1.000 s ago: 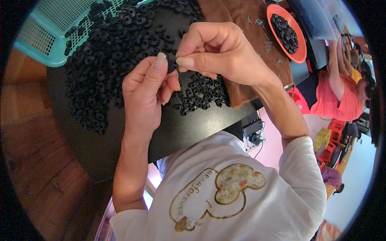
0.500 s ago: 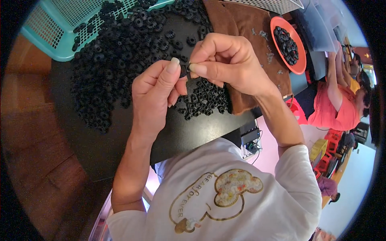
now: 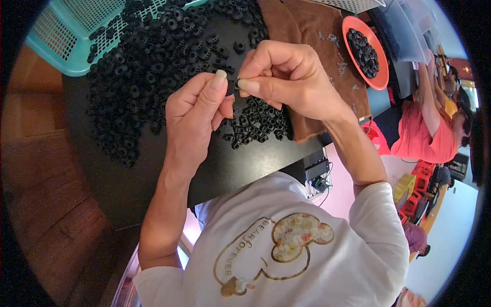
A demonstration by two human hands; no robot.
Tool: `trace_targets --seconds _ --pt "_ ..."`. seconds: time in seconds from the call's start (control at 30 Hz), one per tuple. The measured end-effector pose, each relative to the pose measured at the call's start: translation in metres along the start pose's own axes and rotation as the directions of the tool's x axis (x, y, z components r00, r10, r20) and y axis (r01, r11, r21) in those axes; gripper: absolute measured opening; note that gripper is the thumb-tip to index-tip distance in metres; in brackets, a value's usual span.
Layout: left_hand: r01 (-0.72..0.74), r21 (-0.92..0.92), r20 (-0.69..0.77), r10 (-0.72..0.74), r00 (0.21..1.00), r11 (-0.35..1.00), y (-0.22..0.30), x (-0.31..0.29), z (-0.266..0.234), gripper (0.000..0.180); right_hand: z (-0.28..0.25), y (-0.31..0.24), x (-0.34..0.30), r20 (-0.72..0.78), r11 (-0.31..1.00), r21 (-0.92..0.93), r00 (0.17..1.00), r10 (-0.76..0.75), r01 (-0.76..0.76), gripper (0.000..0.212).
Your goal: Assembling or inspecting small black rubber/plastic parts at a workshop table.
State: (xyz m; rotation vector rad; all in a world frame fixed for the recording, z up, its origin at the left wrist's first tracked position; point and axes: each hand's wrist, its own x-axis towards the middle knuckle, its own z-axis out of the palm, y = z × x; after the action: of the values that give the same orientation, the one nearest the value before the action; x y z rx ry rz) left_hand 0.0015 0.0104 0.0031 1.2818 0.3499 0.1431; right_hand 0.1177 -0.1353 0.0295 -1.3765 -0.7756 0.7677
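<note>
My left hand (image 3: 193,102) is closed, pinching a small black plastic part (image 3: 231,90) between thumb and fingers. Close against it, my right hand (image 3: 291,74) is in a pinch, thumb and forefinger meeting at that part; what they grip is too small to make out. Both hands are held above a black table (image 3: 220,179). Beyond and to the left spreads a large heap of black, round, toothed plastic pieces (image 3: 153,71). Under my hands lies a smaller group of black, squarish pieces with holes (image 3: 263,123).
A brown cloth (image 3: 317,66) holds scattered small metal bits (image 3: 341,68). Right of it sits an orange-red bowl (image 3: 379,82) of black parts. A turquoise basket (image 3: 66,66) stands at far left, a white basket (image 3: 353,4) at the back. Another person (image 3: 424,130) works at right.
Both hands have shifted very slightly left, still pinched together at the small black part. The view has moved a little; the heaps look the same.
</note>
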Motion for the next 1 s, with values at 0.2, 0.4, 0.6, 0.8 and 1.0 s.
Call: trace_targets --seconds 0.2,0.4,0.6,0.8,1.0 --pt "-0.054 0.003 -0.031 0.054 0.998 0.999 -0.003 -0.002 0.004 0.029 0.002 0.004 -0.002 -0.013 1.0 0.01 1.0 0.024 -0.024 0.007" --pt "-0.02 -0.042 -0.032 0.019 0.999 0.999 0.001 -0.003 0.004 0.028 0.003 0.004 0.001 0.009 0.994 0.093 0.999 0.052 -0.053 0.007" --pt "-0.054 0.042 -0.063 0.056 0.996 0.998 -0.003 -0.002 0.0 0.027 0.006 0.005 0.004 0.022 0.999 0.008 0.999 0.04 -0.04 0.006" --pt "-0.029 -0.058 -0.1 0.023 0.995 0.998 0.0 -0.004 0.005 0.027 0.008 0.005 0.004 0.0 0.998 -0.037 0.999 0.046 -0.046 0.005" --pt "-0.047 0.037 -0.044 0.048 0.998 0.998 0.005 -0.003 0.002 0.026 0.0 -0.005 0.009 0.02 0.997 -0.066 0.999 0.027 -0.025 0.007"
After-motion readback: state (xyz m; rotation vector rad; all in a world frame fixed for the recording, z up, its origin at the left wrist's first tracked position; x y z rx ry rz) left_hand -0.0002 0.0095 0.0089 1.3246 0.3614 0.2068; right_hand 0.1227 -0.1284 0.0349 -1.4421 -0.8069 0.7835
